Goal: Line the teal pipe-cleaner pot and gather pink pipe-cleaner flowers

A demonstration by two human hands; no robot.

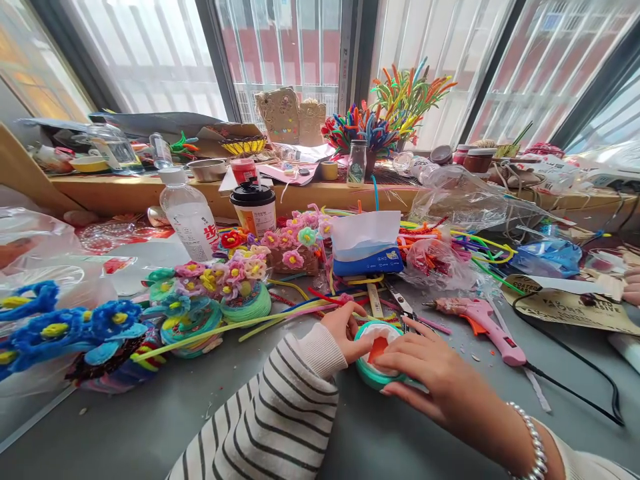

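A small round green pot (367, 379) stands on the grey table in front of me, with white paper-like lining (376, 330) and an orange patch inside. My left hand (345, 333) grips its left rim, the thumb lying over the edge. My right hand (433, 370) is on the right side, fingers reaching over the opening and thumb low against the outer wall. The fingertips partly hide the inside. Just behind the pot lie scissors (403, 303) and a flat wooden stick (375, 301).
A pink glue gun (483, 323) with a black cord lies to the right. Pots of pipe-cleaner flowers (193, 300) stand left. Behind are a tissue pack (367, 247), a water bottle (186, 213) and a lidded cup (254, 208). Another person's hand (633, 283) shows at the right edge.
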